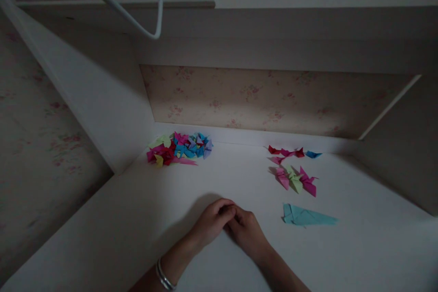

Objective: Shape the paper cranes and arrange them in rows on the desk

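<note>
My left hand [212,223], with silver bangles [164,275] at the wrist, rests on the white desk with its fingers curled against those of my right hand [247,232]. The two hands meet at the fingertips, both closed, and no object shows between them. To the right of my right hand lies a flat, folded teal paper [310,216], wide at its left end and tapering to the right. Behind it sit small origami cranes, among them a pale green one [294,179] between a pink one [282,178] and a magenta one [308,182].
A heap of colourful folded paper pieces [191,145] lies at the desk's back left. Small red and pink pieces [287,152] and a blue piece [312,154] line the back right. Overhead are a shelf [325,1] holding clear plastic and a hanging white rod [119,9].
</note>
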Action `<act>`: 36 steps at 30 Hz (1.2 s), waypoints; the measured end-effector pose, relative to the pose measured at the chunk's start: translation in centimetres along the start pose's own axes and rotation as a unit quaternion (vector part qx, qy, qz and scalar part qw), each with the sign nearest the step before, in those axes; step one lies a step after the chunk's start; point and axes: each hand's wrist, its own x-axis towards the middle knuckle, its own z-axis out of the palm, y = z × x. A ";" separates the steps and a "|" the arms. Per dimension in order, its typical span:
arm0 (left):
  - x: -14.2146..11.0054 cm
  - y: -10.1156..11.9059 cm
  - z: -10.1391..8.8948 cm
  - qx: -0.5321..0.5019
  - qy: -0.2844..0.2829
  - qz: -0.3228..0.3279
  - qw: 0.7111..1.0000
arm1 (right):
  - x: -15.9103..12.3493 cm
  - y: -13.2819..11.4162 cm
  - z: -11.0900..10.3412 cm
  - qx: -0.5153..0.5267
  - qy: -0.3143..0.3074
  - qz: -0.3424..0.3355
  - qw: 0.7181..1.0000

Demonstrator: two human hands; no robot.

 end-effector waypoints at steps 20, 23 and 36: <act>0.0 -0.4 -0.3 -0.006 -0.007 -0.013 1.000 | 0.0 0.0 -0.1 -0.005 -0.014 0.001 1.000; 0.0 -0.3 -0.3 -0.008 -0.005 -0.016 1.000 | 0.0 -0.2 -0.2 -0.002 -0.011 -0.008 1.000; -0.1 -0.3 -0.4 -0.001 -0.006 -0.011 1.000 | -0.1 -0.1 -0.1 -0.006 -0.017 -0.007 1.000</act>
